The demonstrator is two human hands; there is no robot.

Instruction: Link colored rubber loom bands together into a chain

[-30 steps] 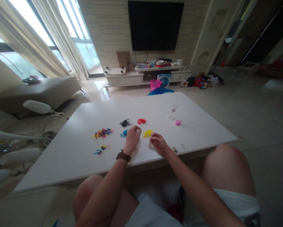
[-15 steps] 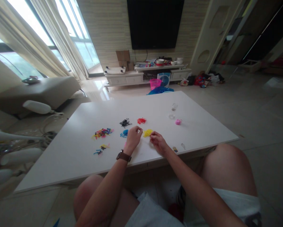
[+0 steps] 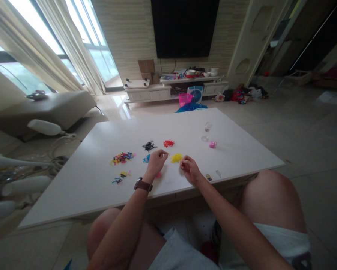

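My left hand (image 3: 156, 163) hovers over the table with thumb and fingers pinched; what they hold, if anything, is too small to name. It partly covers a pile of small blue bands (image 3: 146, 158) and some pink ones (image 3: 158, 175). My right hand (image 3: 190, 170) is curled with its fingertips together, and what is in them cannot be made out. It is at the right edge of a pile of yellow bands (image 3: 176, 158), which lies between both hands. Beyond them are a black pile (image 3: 149, 146) and a red pile (image 3: 169, 143).
A mixed-colour pile (image 3: 122, 158) and a few loose pieces (image 3: 118, 180) lie on the left of the white table (image 3: 101, 202). To the right are a pink object (image 3: 212, 144), a clear ring-shaped piece (image 3: 204, 138) and a small yellowish figure (image 3: 208, 177).
My left hand has shifted slightly left and toward me, uncovering more of the pink bands. My right hand has moved slightly right, away from the yellow pile.
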